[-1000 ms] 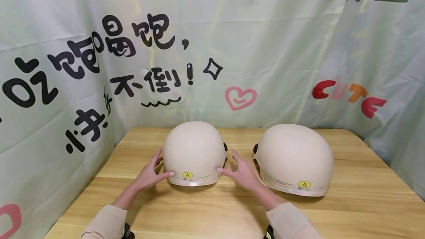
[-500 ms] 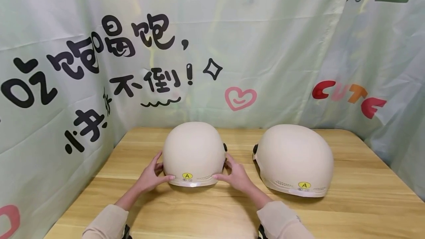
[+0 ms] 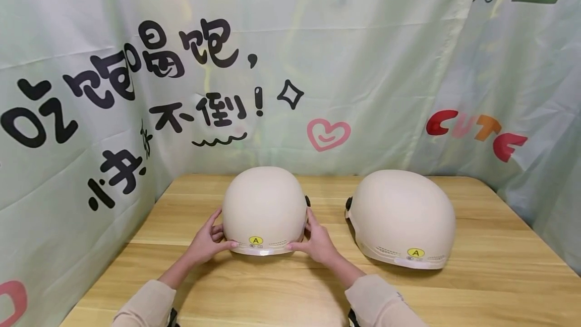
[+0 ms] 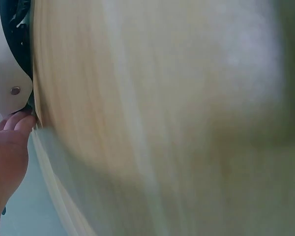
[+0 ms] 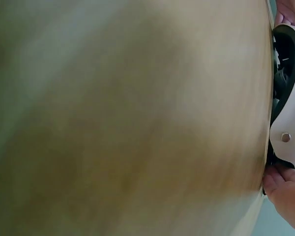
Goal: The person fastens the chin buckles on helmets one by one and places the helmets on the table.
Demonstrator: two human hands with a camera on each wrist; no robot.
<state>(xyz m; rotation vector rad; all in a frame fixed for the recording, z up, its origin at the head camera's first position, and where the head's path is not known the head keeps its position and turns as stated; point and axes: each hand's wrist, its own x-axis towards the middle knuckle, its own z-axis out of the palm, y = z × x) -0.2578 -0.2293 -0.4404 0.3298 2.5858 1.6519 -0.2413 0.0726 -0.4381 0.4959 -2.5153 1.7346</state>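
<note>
A cream helmet with a yellow "A" sticker rests upright on the wooden table, left of centre. My left hand grips its left side, thumb on the lower edge near the sticker. On the opposite side my right hand holds it likewise, thumb along the rim and fingers round the side. In the left wrist view the fingers of the left hand reach under the helmet's edge, by a metal rivet. The right wrist view shows the right hand at the dark-lined shell.
A second cream helmet with the same sticker stands to the right on the wooden table. A printed curtain hangs behind the table and along both sides.
My right hand has moved left from beside the helmet and now holds its right side. The left hand has closed in slightly on the left side. Both helmets stay in place.
</note>
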